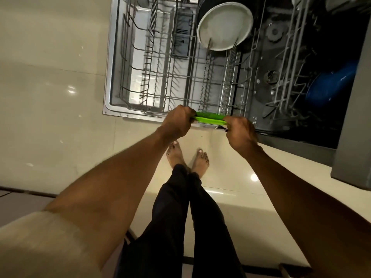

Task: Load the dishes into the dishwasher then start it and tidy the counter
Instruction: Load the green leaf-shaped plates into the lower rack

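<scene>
Dishwasher: door down, lower rack pulled out over it; upper rack extended at right above the dark tub.

White plate: stands on edge among the lower rack's tines, far side, well apart from both hands.

Blue dish: sits in the upper rack, right side.

Green plates: two, stacked, seen edge-on, held level between the two hands over the near edge of the lower rack, above the door's front corner.

Left hand: fingers curled round the left rim of the green plates, knuckles up.

Right hand: fingers curled round the right rim of the same plates; a dark thin item shows just under the hand, too small to identify.

Floor: pale glossy tiles with light reflections; bare feet stand crossed just before the door.
</scene>
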Demonstrator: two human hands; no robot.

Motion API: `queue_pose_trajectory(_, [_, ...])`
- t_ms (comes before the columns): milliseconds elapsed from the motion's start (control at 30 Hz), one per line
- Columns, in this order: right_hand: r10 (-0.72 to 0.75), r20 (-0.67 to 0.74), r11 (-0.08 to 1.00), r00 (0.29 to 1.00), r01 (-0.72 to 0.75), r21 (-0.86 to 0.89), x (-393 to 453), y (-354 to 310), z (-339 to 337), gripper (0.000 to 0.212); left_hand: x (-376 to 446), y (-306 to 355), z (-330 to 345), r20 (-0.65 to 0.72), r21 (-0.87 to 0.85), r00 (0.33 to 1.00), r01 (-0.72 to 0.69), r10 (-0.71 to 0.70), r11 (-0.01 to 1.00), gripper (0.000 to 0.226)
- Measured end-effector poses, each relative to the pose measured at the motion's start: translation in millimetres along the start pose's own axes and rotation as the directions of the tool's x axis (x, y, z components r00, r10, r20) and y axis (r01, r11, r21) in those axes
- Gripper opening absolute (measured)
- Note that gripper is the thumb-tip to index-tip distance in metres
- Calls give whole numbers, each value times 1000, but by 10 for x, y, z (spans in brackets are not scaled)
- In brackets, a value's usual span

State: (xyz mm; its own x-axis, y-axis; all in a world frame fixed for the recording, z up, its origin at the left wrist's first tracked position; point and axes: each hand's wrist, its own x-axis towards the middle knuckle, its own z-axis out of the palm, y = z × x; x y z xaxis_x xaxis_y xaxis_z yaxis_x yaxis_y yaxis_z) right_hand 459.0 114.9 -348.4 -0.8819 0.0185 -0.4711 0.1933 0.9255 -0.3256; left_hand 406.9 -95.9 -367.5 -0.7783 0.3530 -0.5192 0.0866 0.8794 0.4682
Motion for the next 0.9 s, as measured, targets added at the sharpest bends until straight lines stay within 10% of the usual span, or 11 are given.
queue_pose_trajectory(900, [-22, -79, 998, 997, 18, -52, 582, 168, 461, 47, 586, -211, 334, -20, -228, 993, 106, -113, 968, 11])
